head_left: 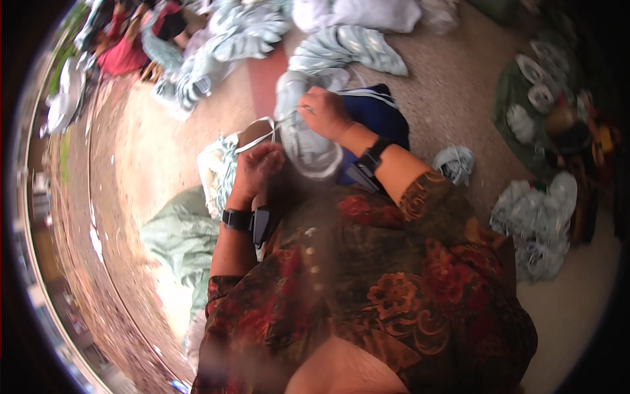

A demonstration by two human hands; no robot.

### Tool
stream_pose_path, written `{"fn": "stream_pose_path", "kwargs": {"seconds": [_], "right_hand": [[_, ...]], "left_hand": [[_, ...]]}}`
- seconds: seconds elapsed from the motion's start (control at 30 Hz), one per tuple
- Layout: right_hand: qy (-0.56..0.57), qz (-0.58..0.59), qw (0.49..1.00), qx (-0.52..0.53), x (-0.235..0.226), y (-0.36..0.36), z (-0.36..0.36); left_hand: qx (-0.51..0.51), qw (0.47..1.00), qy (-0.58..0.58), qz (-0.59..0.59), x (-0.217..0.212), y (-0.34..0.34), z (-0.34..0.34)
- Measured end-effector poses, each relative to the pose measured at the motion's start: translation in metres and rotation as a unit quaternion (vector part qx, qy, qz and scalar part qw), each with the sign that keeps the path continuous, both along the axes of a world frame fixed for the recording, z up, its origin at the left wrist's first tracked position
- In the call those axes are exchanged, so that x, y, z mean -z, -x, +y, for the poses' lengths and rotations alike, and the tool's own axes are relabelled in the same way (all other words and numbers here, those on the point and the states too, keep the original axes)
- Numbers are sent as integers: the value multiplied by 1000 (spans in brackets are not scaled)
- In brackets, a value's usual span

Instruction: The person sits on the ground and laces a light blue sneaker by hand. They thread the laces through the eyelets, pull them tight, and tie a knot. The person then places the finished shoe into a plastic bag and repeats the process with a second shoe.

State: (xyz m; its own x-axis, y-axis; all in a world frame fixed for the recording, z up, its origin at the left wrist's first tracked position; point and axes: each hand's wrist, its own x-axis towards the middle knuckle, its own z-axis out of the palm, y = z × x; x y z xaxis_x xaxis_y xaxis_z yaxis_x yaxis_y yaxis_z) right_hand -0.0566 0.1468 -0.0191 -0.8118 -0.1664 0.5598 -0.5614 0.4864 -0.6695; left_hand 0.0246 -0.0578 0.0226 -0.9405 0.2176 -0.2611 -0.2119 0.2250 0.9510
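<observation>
My left hand (260, 165) is closed, its fingers curled at the base of a white strap loop (268, 125) that rises above it. Up and to the right, my right hand (323, 113) is closed in a pinch over the pale blue fabric pieces; whatever sits between its fingertips is too small to make out. Those overlapping pieces (305, 141) form a long stack running away from my lap. Beside my left wrist hangs a bunch of white and pale blue cloth (220, 172). Dark blue fabric with white stripes (377, 118) lies under my right forearm.
A pale green sack (180, 230) lies at the left. More stacked fabric pieces (230, 49) and a white bundle (357, 13) lie farther off. People (125, 56) sit at the far left. Bunched pale cloth (535, 223) and a dark green sack (512, 108) are at the right.
</observation>
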Motion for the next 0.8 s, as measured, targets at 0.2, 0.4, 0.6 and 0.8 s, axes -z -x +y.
{"fn": "stream_pose_path", "kwargs": {"seconds": [0.2,0.4,0.6,0.8], "right_hand": [[-181,2,982,-50,2,1,-12],[-183,-3,981,-69,6,2,-11],[-170,-83,980,-58,3,-1,-14],[-137,-93,985,-49,12,0,-13]], "left_hand": [[-217,866,-437,-109,48,2,-69],[-128,948,-262,-124,20,19,-19],[-153,964,-216,-26,41,70,17],[-197,961,-191,31,53,88,33]]}}
